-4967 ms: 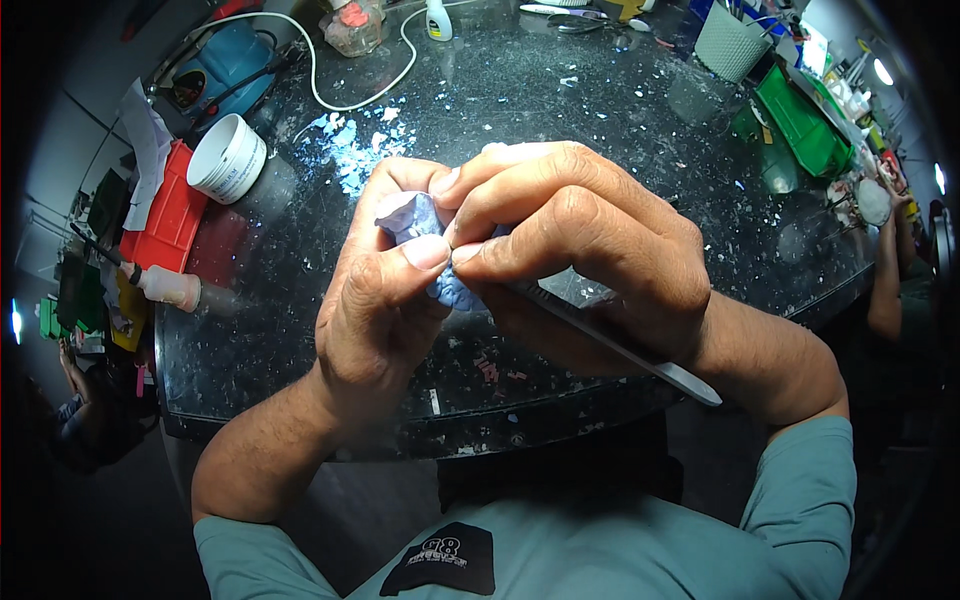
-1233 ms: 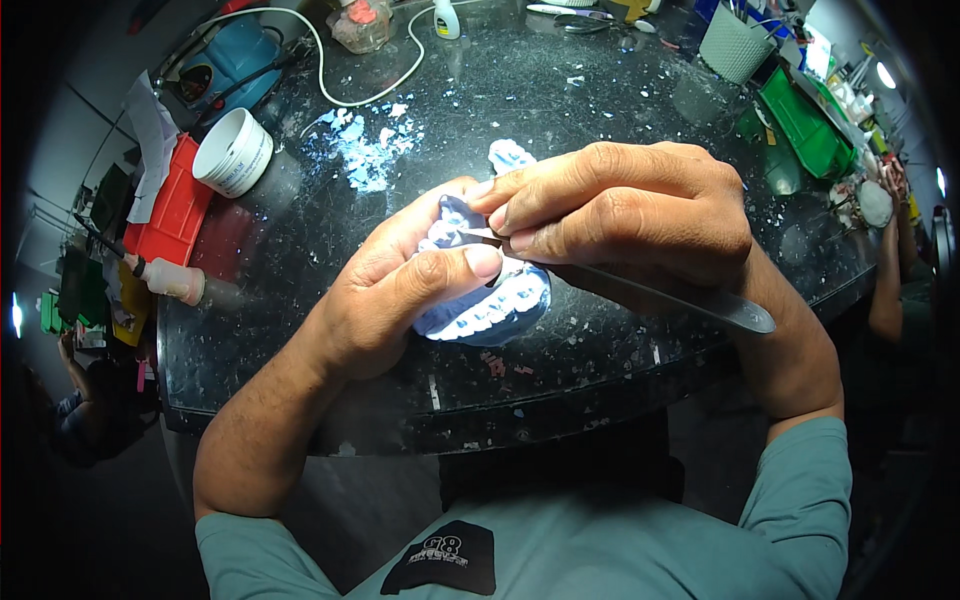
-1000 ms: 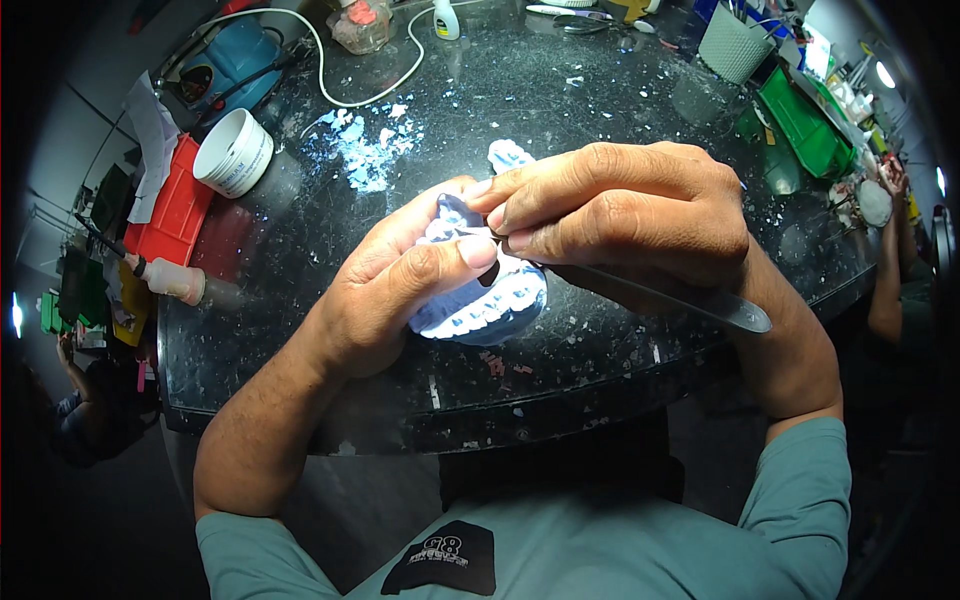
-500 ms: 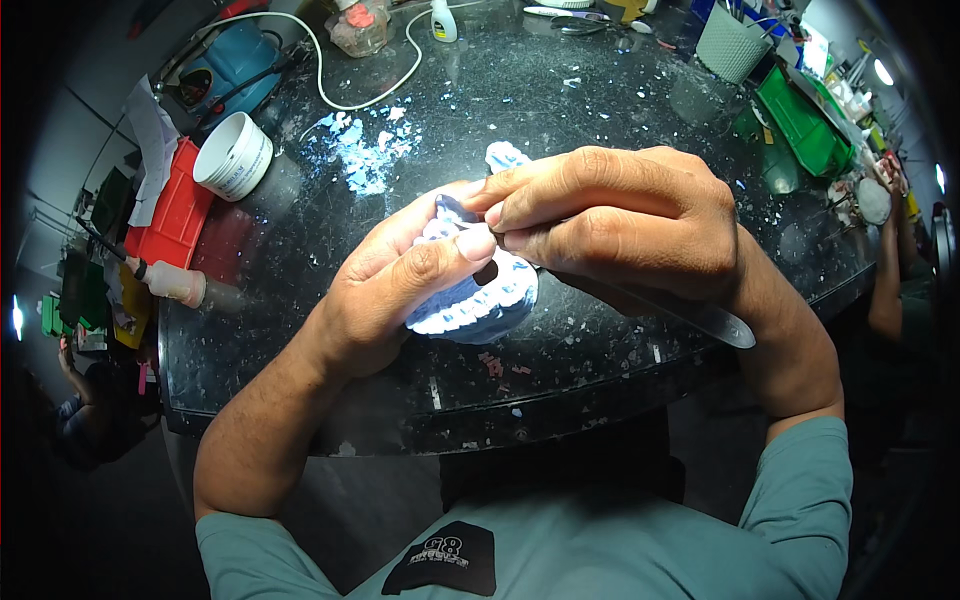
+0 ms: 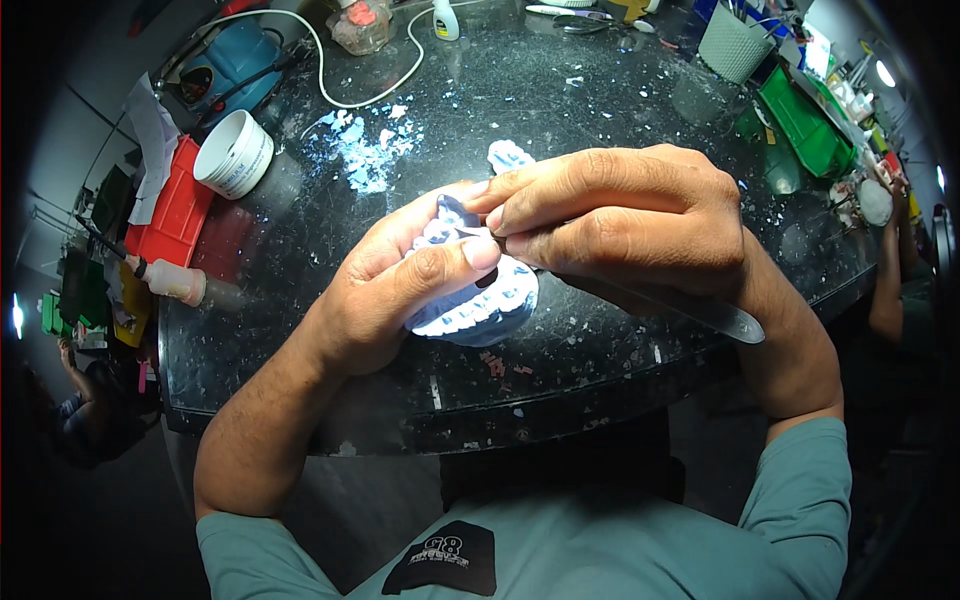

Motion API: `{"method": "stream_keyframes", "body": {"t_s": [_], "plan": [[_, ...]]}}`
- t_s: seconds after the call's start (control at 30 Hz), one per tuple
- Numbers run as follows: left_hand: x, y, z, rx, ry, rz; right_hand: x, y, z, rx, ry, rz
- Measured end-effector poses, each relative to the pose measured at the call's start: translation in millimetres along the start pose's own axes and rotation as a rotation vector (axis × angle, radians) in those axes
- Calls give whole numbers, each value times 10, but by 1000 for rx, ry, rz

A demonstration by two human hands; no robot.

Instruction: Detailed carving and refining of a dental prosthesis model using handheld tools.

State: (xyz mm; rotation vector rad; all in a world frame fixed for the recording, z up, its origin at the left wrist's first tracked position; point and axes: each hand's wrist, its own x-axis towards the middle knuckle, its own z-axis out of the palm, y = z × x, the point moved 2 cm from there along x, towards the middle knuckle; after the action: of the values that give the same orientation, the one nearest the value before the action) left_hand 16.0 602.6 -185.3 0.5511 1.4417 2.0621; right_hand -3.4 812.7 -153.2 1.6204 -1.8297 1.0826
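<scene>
My left hand (image 5: 385, 275) is closed round a brightly lit, bluish-white dental cast (image 5: 470, 320) with a curved row of teeth; the thumb lies across it. My right hand (image 5: 620, 215) pinches a slim metal spatula (image 5: 715, 315). Its flat, rounded end sticks out beneath the wrist, while the working end is hidden by my fingertips at the cast. Both hands' fingertips meet over the teeth. A second whitish plaster piece (image 5: 508, 156) shows just beyond my right fingers; how it rests is partly hidden.
White-blue plaster crumbs (image 5: 368, 150) lie on the black table (image 5: 600, 110). At left stand a white tub (image 5: 235, 155), a red bin (image 5: 175, 205) and a blue device (image 5: 235, 70). A white cable (image 5: 322, 70) crosses the back. A tool cup (image 5: 733, 45) and green tray (image 5: 805, 120) stand right.
My right hand and the spatula's rounded end have shifted slightly right. My left thumb has moved a little across the cast, which stays in nearly the same place.
</scene>
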Motion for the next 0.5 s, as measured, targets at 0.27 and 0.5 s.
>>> {"method": "stream_keyframes", "body": {"t_s": [0.27,0.5], "plan": [[-13,36,18,-9,47,-68,33,-44,-14,-83,-32,2],[-29,52,13,30,-4,-27,11,47,25,-6,55,-76]]}}
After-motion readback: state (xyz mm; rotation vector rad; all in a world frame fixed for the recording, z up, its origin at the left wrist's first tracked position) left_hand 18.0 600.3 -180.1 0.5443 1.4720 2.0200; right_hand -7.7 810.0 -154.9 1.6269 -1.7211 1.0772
